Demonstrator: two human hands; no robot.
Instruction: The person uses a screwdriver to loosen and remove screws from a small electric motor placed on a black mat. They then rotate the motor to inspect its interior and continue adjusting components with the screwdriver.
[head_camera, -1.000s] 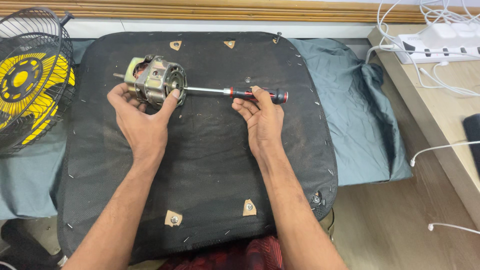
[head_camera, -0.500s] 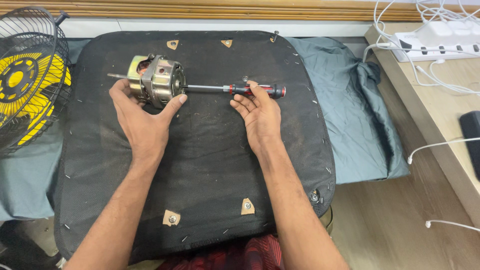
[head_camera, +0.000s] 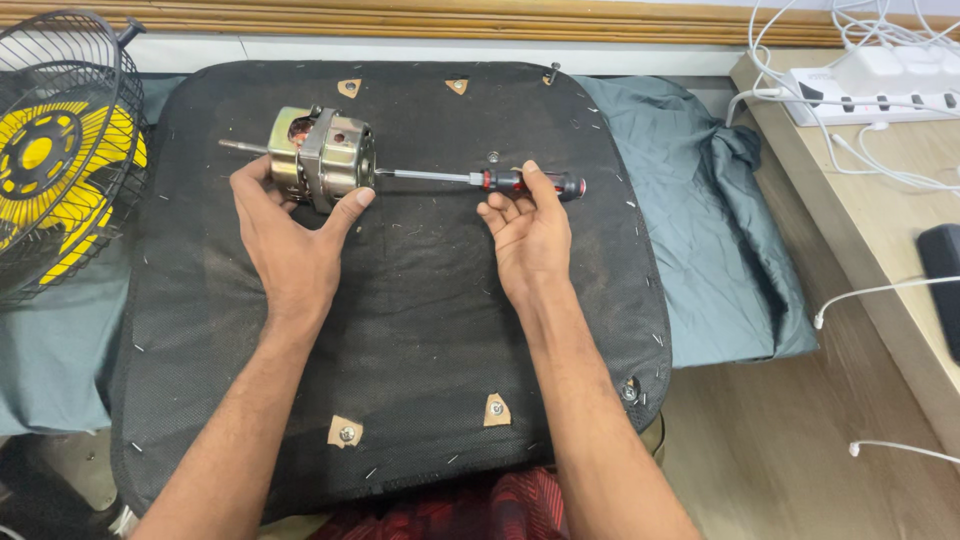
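A metal fan motor (head_camera: 322, 155) with a shaft poking out to the left lies on its side on a black padded board (head_camera: 400, 320). My left hand (head_camera: 290, 225) grips the motor from below, thumb against its right face. My right hand (head_camera: 525, 225) holds a screwdriver (head_camera: 520, 182) by its red and black handle. The shaft of the screwdriver runs level to the left, and its tip meets the motor's right face.
A fan guard with yellow blades (head_camera: 55, 165) stands at the far left. Grey cloth (head_camera: 700, 220) lies under the board. A wooden shelf at right carries a white power strip (head_camera: 860, 95), white cables and a dark device (head_camera: 942, 280). Small screws dot the board.
Both hands, the motor and the screwdriver keep their pose. Only the view has shifted slightly.
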